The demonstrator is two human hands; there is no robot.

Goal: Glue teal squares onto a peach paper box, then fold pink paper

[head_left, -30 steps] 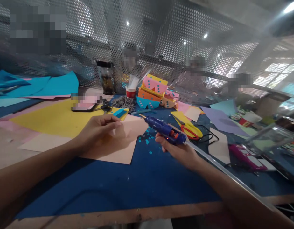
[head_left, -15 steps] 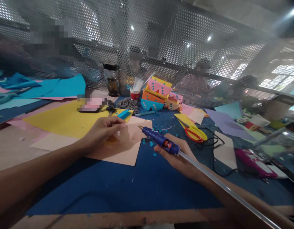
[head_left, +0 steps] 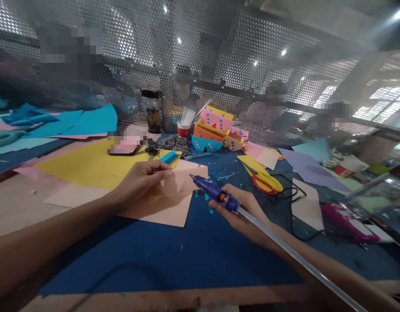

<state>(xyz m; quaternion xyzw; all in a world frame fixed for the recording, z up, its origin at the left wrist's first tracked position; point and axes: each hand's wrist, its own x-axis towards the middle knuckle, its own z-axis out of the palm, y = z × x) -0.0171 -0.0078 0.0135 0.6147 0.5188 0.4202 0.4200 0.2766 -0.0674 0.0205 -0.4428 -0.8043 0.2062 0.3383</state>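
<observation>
Left hand (head_left: 140,184): almost closed at thumb and fingertips, at peach paper (head_left: 174,210) on blue table (head_left: 170,260); cannot tell if truly pinching it. Right hand (head_left: 248,203): half closed, wrapped around blue glue gun (head_left: 214,191), with glue stick (head_left: 284,245) running out behind, toward near right. Nozzle (head_left: 191,176): pointed left, at right part of peach paper; cannot tell if touching. Farther right: red-handled scissors (head_left: 256,177) on yellow paper (head_left: 275,180).
</observation>
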